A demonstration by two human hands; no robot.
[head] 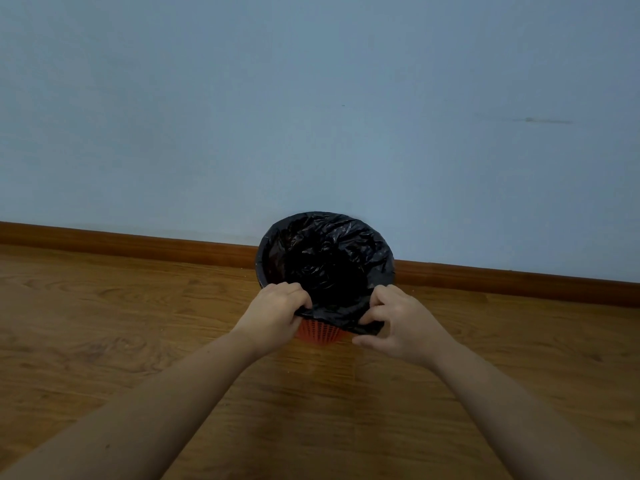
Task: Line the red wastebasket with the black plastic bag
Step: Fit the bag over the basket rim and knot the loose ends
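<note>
The red wastebasket [318, 333] stands on the wooden floor against the wall; only a strip of its perforated red side shows below the bag. The black plastic bag [325, 258] fills its inside and is folded over the rim all round. My left hand [277, 311] pinches the bag's edge at the near left of the rim. My right hand [394, 320] pinches the bag's edge at the near right, pulling it down over the outside.
A pale blue wall [311, 116] rises right behind the basket, with a brown skirting board [138, 242] along its foot. Wooden floor [104, 323] spreads to the left, right and front.
</note>
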